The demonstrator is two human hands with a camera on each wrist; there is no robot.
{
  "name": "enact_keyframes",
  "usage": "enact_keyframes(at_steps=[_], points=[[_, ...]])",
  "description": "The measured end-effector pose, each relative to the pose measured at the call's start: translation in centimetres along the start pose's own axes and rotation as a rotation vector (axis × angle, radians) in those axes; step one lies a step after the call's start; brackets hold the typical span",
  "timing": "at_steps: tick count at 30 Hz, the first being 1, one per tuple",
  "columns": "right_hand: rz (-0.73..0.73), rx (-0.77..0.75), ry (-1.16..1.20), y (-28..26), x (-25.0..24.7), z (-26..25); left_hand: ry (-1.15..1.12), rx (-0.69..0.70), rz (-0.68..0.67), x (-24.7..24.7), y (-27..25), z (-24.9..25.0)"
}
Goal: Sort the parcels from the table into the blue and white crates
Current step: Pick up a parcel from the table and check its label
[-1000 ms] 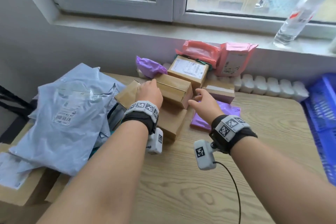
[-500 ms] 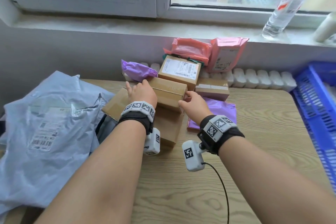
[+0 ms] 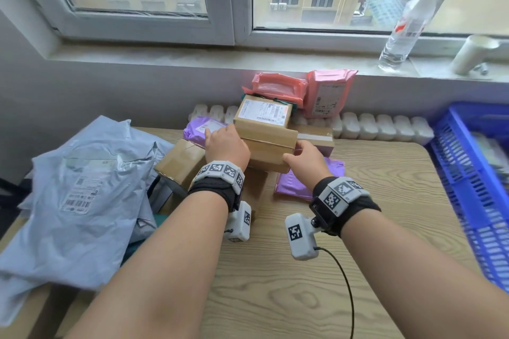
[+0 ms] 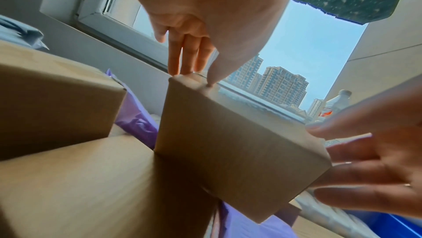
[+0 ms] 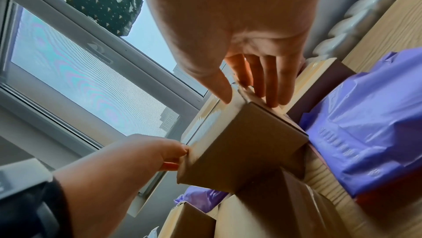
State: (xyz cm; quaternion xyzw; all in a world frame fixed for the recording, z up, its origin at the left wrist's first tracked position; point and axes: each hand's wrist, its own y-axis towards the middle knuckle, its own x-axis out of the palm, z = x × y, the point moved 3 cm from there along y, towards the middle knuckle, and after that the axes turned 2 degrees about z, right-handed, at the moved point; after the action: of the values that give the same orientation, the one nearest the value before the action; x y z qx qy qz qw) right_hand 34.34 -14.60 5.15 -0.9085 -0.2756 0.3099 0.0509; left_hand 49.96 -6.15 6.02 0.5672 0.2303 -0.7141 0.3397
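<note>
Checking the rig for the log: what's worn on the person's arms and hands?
Bare forearms, no sleeves or gloves. Left hand and right hand each have a black wrist strap topped by a white band of black-and-white square markers. A white camera block with one marker hangs under each wrist; a thin black cable trails from the right one.

Shipping labels on parcels (image 3: 264, 111) blurred; no text legible
</note>
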Motion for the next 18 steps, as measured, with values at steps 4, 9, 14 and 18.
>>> enact_keyframes(at_steps=[4, 9, 14, 18], points=[[-0.007, -0.045, 0.027, -1.5, -2.9, 0.7, -0.098, -0.042, 0.037, -1.1, -2.9, 1.9], [0.012, -0.060, 0.022, -3.5, -6.7, 3.3, -0.180, -0.059, 0.001, -0.7, -7.2, 4.9], [0.038, -0.007, 0.063, -5.6, -9.4, 7.1, -0.239, -0.091, -0.012, 0.6, -11.5, 7.6], [0.069, 0.024, 0.095, -7.1, -10.7, 10.0, -0.374, -0.163, -0.057, 2.4, -14.7, 8.7]])
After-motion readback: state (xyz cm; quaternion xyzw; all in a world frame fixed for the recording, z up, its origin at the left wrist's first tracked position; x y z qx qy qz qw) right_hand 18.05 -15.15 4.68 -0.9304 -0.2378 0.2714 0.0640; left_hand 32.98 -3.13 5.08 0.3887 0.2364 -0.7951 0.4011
